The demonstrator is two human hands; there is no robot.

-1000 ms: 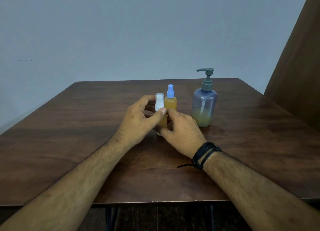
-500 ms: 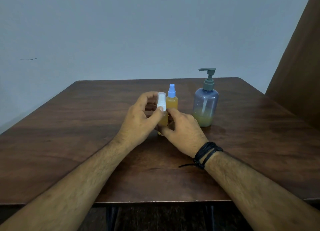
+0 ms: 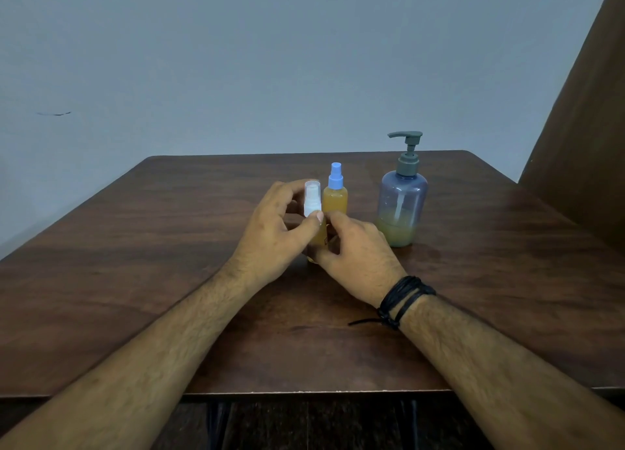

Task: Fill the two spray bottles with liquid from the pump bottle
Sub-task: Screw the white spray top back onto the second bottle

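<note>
Both hands meet on the white-capped spray bottle [image 3: 312, 202], which stands on the table [image 3: 135, 280] between them. On its upper part the left hand [image 3: 274, 236] curls around the white spray head, thumb tip pressed against the front just under the cap. Lower down, the right hand [image 3: 358, 257] wraps the amber body near the base. Just beyond the right hand's fingertips stands the blue-capped spray bottle [image 3: 334, 196], upright, capped and amber nearly to the neck. Farther off to the right of that hand, well apart from both hands, the pump bottle [image 3: 401, 199] holds only a low band of yellowish liquid.

Judging by this, the filling looks finished and the step in hand is closing the second bottle, most likely turning or seating its spray head. The next move calls for a firm hold on the body while the top is tightened, keeping the bottle upright so nothing spills, then letting go.

Most of the held bottle's body and base is hidden by fingers, so its fill level cannot be read. Whether the head is fully seated is also hard to make out. A dark wristband [image 3: 402, 297] circles the right wrist.
</note>
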